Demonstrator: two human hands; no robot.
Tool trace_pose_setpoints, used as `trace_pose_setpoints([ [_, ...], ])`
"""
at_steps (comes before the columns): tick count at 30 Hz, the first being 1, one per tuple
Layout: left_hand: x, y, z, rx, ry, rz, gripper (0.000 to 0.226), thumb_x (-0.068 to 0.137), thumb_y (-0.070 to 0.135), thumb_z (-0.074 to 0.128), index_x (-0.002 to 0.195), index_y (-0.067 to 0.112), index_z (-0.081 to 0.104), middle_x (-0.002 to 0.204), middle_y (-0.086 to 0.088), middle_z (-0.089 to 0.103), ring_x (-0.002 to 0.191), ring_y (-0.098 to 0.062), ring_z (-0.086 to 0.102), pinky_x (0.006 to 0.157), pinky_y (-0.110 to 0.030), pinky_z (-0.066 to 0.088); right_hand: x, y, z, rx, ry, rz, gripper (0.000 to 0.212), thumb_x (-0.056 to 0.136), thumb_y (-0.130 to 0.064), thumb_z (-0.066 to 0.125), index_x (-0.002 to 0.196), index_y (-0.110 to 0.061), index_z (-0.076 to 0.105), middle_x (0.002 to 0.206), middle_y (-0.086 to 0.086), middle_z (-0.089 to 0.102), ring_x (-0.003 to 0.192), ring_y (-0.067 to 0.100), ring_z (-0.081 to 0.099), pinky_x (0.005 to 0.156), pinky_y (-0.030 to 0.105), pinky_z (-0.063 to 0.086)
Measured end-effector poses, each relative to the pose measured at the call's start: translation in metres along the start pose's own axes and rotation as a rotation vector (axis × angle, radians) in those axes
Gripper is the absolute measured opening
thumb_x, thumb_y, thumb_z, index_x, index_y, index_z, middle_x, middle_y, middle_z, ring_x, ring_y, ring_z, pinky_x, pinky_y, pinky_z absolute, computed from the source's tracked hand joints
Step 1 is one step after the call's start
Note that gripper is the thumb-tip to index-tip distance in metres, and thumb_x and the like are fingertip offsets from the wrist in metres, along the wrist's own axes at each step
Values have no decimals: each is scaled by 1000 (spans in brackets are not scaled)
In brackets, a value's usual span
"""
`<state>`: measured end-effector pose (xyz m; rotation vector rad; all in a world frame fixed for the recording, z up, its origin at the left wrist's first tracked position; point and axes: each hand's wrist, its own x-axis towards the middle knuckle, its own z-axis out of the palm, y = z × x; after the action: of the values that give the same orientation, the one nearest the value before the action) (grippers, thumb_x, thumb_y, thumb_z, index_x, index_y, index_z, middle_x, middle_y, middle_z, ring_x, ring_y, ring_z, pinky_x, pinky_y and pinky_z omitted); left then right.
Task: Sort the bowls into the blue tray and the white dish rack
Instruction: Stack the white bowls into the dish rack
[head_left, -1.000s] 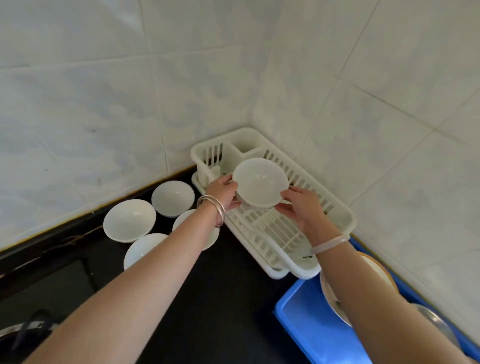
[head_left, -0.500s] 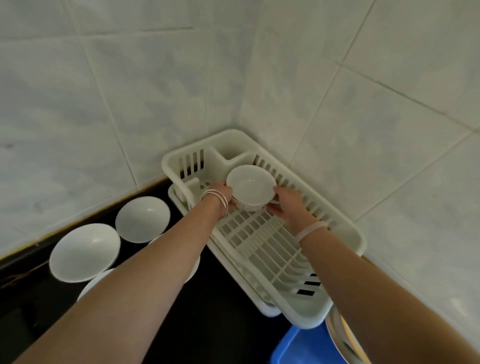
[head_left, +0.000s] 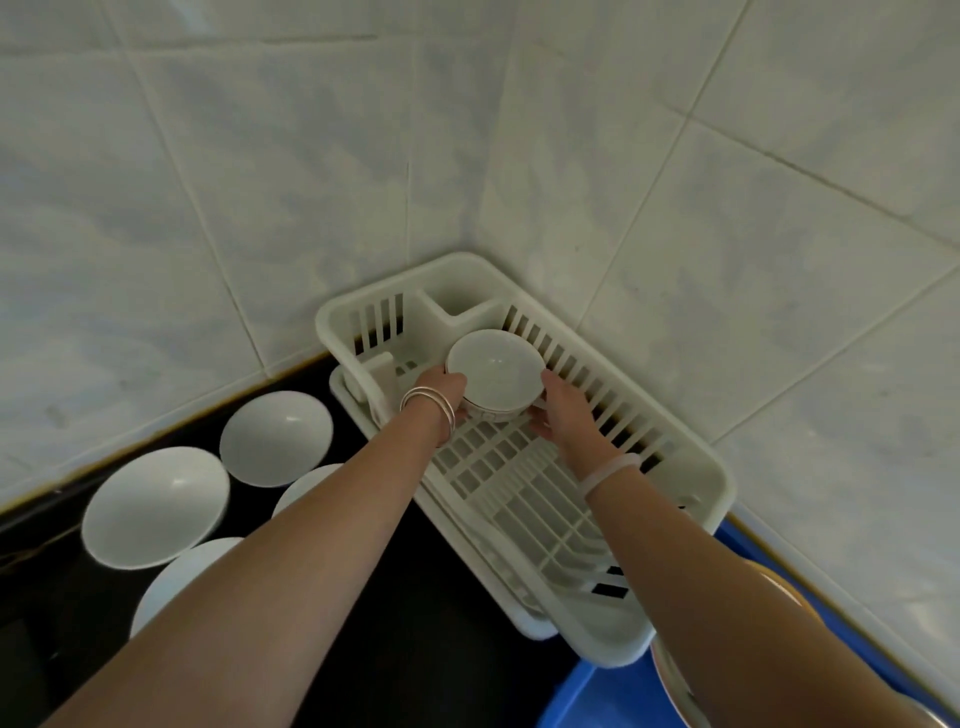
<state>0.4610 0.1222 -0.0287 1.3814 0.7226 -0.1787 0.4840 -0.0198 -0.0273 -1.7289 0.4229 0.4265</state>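
Head view: left hand (head_left: 441, 387) and right hand (head_left: 563, 410) curl fingers (head_left: 550, 382) round the small white bowl (head_left: 493, 366). If they let go unevenly, the white dish rack (head_left: 722, 483) grid beneath them could tip it.

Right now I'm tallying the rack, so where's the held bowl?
Head view, centre: left hand and right hand hold the bowl at the far end of the rack.

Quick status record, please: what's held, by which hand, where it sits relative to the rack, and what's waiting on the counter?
held item: white bowl, upright
left hand: grips bowl's left side
right hand: grips bowl's right side
location: far end of white dish rack; contact unclear
waiting: four white bowls on black counter, left of rack
blue tray: bottom right, partly visible
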Motion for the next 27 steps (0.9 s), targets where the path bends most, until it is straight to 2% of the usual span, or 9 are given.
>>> trace_pose_setpoints([
  [4, -10, 4, -3, 123, 40, 62, 38, 90, 11, 40, 125, 2, 51, 127, -22, 53, 114, -38, 51, 93, -42, 45, -17, 0, -5, -388, 55, -226, 44, 101, -34, 31, 132, -10, 51, 118, 12, 57, 107, 29, 53, 81, 30, 36],
  [8, -26, 11, -10, 303, 53, 117, 38, 95, 9, 34, 128, -6, 46, 135, -26, 47, 123, -38, 46, 92, -33, 40, -41, -7, -12, -527, 61, -366, 42, 102, -28, 29, 128, -7, 54, 129, 15, 58, 116, 29, 52, 83, 29, 35],
  [10, -45, 13, -16, 327, 48, 191, 39, 93, 10, 35, 128, 0, 48, 133, -22, 50, 115, -34, 51, 86, -31, 41, -58, -12, -13, -551, 57, -401, 42, 103, -28, 29, 129, -7, 54, 128, 15, 58, 117, 29, 53, 83, 28, 35],
  [13, -80, 8, -32, 314, 24, 301, 41, 91, 18, 40, 131, 16, 51, 131, -13, 56, 97, -23, 60, 70, -25, 45, -92, -17, -7, -494, 30, -429, 39, 101, -28, 35, 123, -8, 59, 119, 13, 63, 105, 28, 59, 82, 32, 42],
  [15, -103, -2, -48, 305, 50, 370, 37, 91, 21, 43, 127, 20, 55, 128, -6, 59, 97, -16, 60, 77, -24, 46, -118, -16, 2, -446, -3, -468, 35, 99, -26, 36, 115, -10, 63, 112, 9, 67, 98, 24, 62, 82, 35, 46],
  [17, -126, -14, -68, 316, 93, 414, 35, 92, 21, 45, 124, 19, 57, 127, -2, 60, 111, -18, 57, 90, -26, 43, -145, -8, 15, -428, -31, -488, 33, 98, -27, 36, 106, -15, 66, 103, 2, 69, 94, 19, 63, 82, 36, 48],
  [21, -162, -55, -112, 357, 212, 394, 28, 91, 16, 48, 115, 17, 63, 119, -4, 65, 111, -19, 58, 88, -22, 40, -182, 25, 46, -419, -162, -439, 25, 96, -28, 40, 96, -25, 65, 87, -13, 67, 86, 10, 64, 77, 28, 49],
  [25, -186, -98, -157, 329, 350, 262, 30, 88, 16, 52, 118, 17, 60, 123, -4, 62, 114, -21, 56, 90, -26, 39, -191, 73, 73, -625, -227, -306, 30, 97, -28, 41, 95, -8, 64, 86, 10, 68, 70, 14, 58, 69, 34, 50],
  [27, -193, -116, -175, 338, 420, 217, 33, 87, 14, 54, 120, 16, 58, 127, -7, 58, 118, -24, 53, 97, -32, 39, -188, 91, 82, -746, -223, -259, 30, 98, -29, 41, 90, -8, 61, 75, 6, 61, 61, 10, 51, 57, 28, 42],
])
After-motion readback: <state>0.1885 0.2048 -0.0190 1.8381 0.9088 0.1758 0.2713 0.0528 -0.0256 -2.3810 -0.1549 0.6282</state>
